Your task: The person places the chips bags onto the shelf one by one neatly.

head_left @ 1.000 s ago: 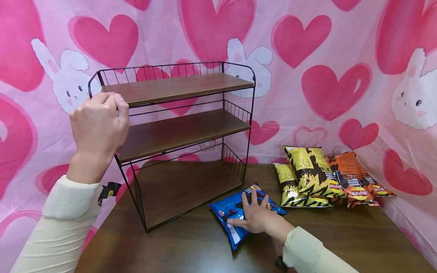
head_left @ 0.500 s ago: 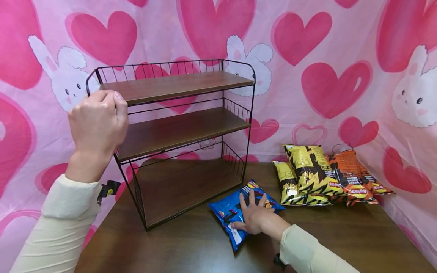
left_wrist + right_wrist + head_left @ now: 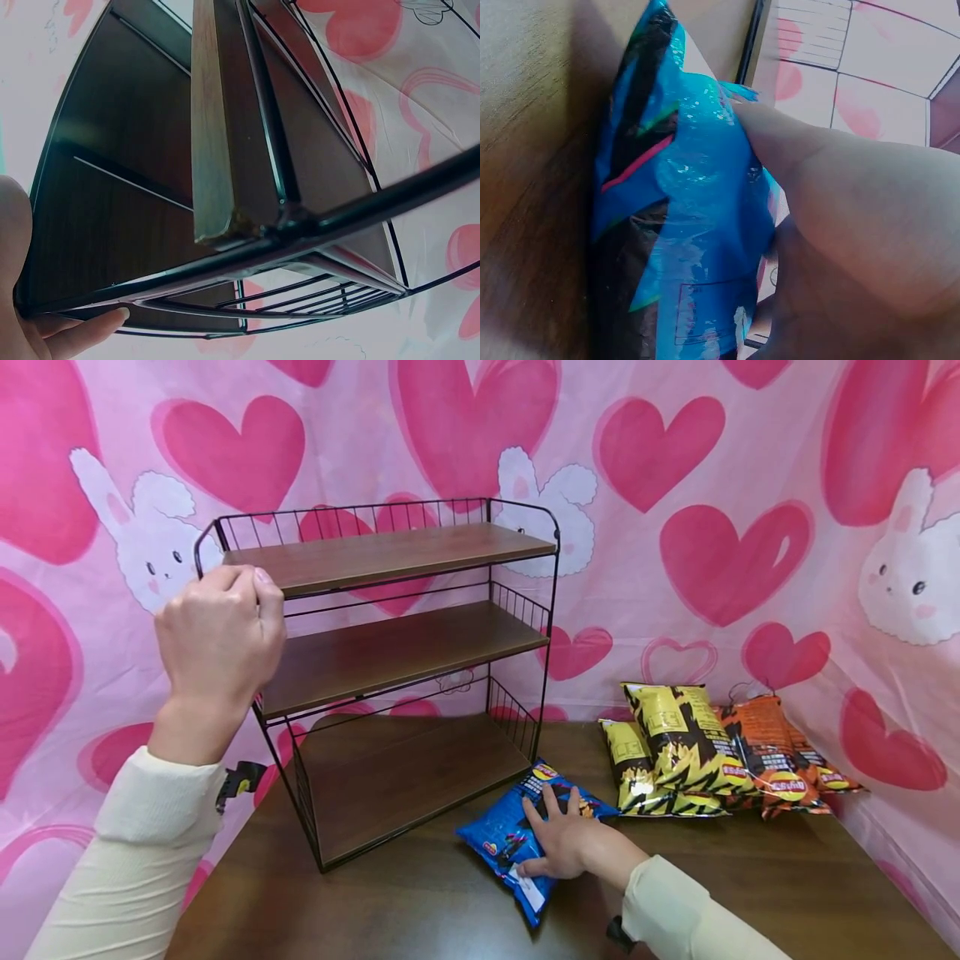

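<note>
A three-tier rack (image 3: 405,556) with brown boards and a black wire frame stands on the table. My left hand (image 3: 221,639) grips its frame at the upper front left corner. In the left wrist view, fingertips (image 3: 94,330) curl around the dark metal bar (image 3: 180,274). A blue bag of chips (image 3: 491,833) lies in front of the rack's lower right corner. On top of it rests my right hand (image 3: 567,843), fingers spread. Seen from the right wrist, the puffed side of the chip bag (image 3: 705,202) is close against the palm, and part of it is hidden under the hand.
Yellow chip bags (image 3: 675,727) and orange chip bags (image 3: 765,752) lie piled at the back right of the table (image 3: 720,868). Behind everything hangs a pink cloth (image 3: 735,452) with hearts and rabbits.
The blue chip bag has turned slightly under my right hand, its lower corner shifting right and toward me. My left hand stays on the rack.
</note>
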Motion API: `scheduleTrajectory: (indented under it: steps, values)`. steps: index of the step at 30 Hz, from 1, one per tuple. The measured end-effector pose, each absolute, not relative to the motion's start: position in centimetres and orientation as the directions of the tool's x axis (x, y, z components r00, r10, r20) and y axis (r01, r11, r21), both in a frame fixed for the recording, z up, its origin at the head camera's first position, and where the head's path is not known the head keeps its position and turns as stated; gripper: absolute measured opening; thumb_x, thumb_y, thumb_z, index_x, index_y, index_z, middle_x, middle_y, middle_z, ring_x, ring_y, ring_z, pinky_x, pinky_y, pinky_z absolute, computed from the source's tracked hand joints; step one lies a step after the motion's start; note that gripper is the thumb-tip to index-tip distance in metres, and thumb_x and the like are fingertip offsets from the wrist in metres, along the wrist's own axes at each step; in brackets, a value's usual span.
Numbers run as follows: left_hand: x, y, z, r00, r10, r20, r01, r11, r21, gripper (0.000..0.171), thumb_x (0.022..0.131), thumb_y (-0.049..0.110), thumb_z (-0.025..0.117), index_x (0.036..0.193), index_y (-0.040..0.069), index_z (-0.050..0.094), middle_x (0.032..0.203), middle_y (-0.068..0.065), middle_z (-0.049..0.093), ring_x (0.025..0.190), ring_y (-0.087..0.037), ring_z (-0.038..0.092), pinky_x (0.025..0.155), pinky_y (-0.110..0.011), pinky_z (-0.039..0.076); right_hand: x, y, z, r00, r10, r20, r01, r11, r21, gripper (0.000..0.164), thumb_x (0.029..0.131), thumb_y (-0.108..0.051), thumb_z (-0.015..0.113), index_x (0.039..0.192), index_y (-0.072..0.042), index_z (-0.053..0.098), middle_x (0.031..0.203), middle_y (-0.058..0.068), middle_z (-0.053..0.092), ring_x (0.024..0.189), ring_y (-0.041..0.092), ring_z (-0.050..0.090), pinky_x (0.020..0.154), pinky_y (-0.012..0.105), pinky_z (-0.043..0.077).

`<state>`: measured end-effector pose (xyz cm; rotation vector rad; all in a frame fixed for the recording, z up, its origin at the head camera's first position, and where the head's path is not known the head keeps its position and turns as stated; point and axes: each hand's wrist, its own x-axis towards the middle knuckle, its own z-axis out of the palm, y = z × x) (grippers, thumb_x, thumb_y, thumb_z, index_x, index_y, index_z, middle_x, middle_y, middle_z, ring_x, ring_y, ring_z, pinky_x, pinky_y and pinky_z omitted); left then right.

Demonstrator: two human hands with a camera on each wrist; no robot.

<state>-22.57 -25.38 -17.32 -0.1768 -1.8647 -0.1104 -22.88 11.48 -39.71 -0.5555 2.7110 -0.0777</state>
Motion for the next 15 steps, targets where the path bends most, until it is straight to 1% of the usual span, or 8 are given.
scheduleTrajectory:
  steps: [3,6,8,15]
  values:
    - [-22.6,-25.4,-17.3,-0.290,0.064,0.955,0.179,0.984,-0.011,0.059,0.105,0.029,0.034,0.082,-0.012,0.069,0.089,-0.024,0.072,0.071,-0.055,0.062,0.053,-0.065,0.044,-22.7,11.7,-39.7,-0.847,-0.406,-0.344,-0.385,0.914,-0.131,0.100,0.087,-0.066,0.067,0.162,-0.014,0.027,0.167,0.024,0.014,0.145,0.067,0.009,0.092,0.070,0.049]
    - [-22.6,-25.4,-17.3,-0.292,0.059,0.955,0.178,0.984,-0.006,0.059,0.105,0.029,0.034,0.087,-0.013,0.071,0.091,-0.024,0.072,0.073,-0.055,0.062,0.054,-0.065,0.044,-22.7,11.9,-39.6,-0.840,-0.420,-0.343,-0.395,0.908,-0.144,0.099,0.087,-0.065,0.067,0.162,-0.014,0.027,0.167,0.024,0.015,0.145,0.067,0.009,0.092,0.069,0.049]
    - [-22.6,-25.4,-17.3,-0.292,0.056,0.955,0.176,0.984,-0.004,0.059,0.105,0.029,0.034,0.091,-0.013,0.072,0.092,-0.025,0.072,0.074,-0.055,0.062,0.054,-0.066,0.044,-22.6,12.0,-39.5,-0.835,-0.427,-0.347,-0.398,0.904,-0.156,0.098,0.087,-0.064,0.069,0.161,-0.014,0.029,0.167,0.023,0.015,0.146,0.066,0.009,0.094,0.071,0.047]
    - [-22.7,-25.4,-17.4,-0.292,0.055,0.955,0.178,0.984,-0.002,0.059,0.105,0.030,0.034,0.090,-0.013,0.072,0.092,-0.024,0.072,0.074,-0.055,0.062,0.055,-0.065,0.043,-22.9,12.6,-39.1,-0.796,-0.475,-0.376,-0.435,0.880,-0.190,0.096,0.086,-0.058,0.074,0.161,-0.016,0.031,0.169,0.019,0.013,0.149,0.062,0.006,0.102,0.076,0.036]
